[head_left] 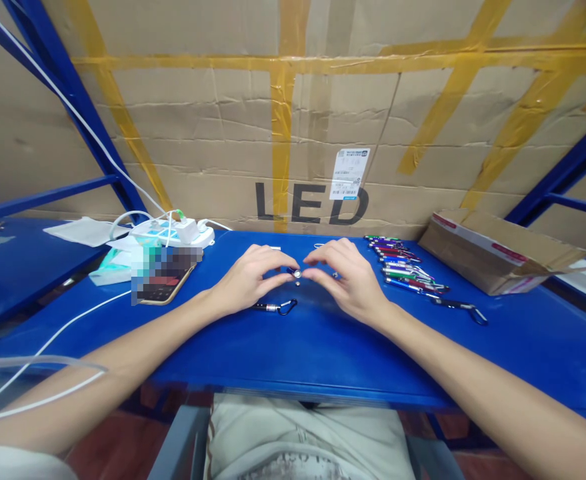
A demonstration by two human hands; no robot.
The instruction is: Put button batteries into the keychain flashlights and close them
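Head camera view: a small dark cylinder with a bright, round metallic end point(297, 273) is pinched between the thumb and forefinger of the left hand point(249, 279), above the middle of a smooth, glossy blue tabletop point(323, 360). The fingers of the right hand point(351, 281) are curved, with thumb and forefinger slightly parted beside the cylinder's round end; whether it is touched by them cannot be told. Just below it, a tiny silvery piece point(297, 284) is seen. Nearer the front, a slim black-and-silver penlight with a dark carabiner loop point(271, 307) is partly covered by the left hand.

To the right, slender metallic penlights in blue, red, purple and green point(397, 261) are laid in a close row, flanked by an open, creased brown cardboard box point(477, 260). On the left are placed a flat, rounded-edged smartphone point(165, 283) and a white plastic power strip point(200, 235).

The rear edge is bounded by a wrinkled cardboard wall marked "LED" point(213, 147), crossed by shiny yellow tape. Between the forearms, a broad stretch of blue surface is framed, running to the straight front edge.
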